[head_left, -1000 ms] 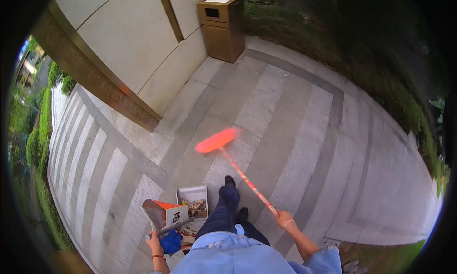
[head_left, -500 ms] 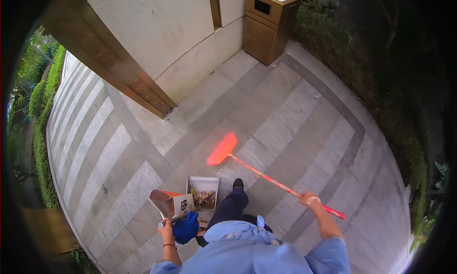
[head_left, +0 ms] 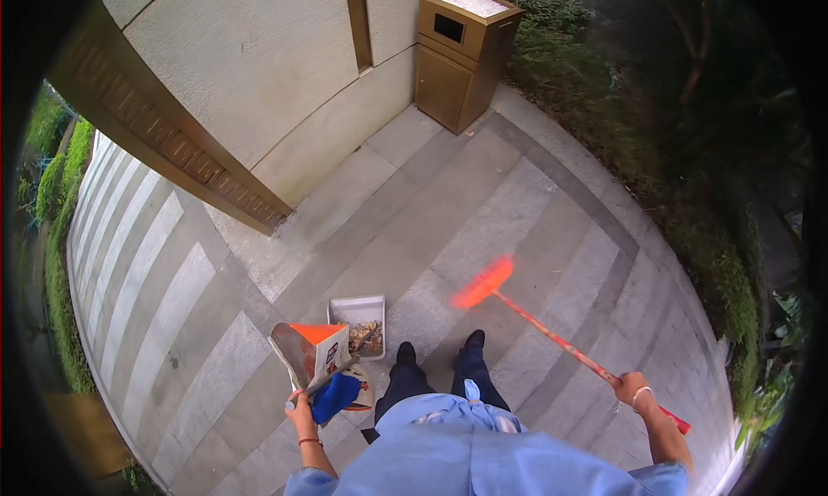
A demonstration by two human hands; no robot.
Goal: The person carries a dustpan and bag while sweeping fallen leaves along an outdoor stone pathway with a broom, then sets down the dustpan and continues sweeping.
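My right hand (head_left: 634,388) is closed around the red patterned stick of a broom (head_left: 556,341). The broom's orange-red head (head_left: 485,282) is blurred, out over the paving in front of my right foot. My left hand (head_left: 302,417) grips the dark handle of a dustpan (head_left: 357,304), a pale pan with dry leaves and litter in it. Against that hand, a printed paper bag (head_left: 331,358) with an orange inside gapes upward. A blue cloth (head_left: 336,398) bunches beside the handle; what fixes the bag and cloth is hidden.
Ahead stands a bronze-coloured litter bin (head_left: 466,60) by a pale stone wall (head_left: 259,73). A brown metal post (head_left: 185,151) meets the ground at left. Striped paving (head_left: 509,211) lies underfoot, with shrubs (head_left: 621,142) along the right edge and a hedge (head_left: 65,263) at left.
My right hand and the broom have swung right, the head moving from near the dustpan to beyond my feet. A second shoe now shows. The view has shifted slightly.
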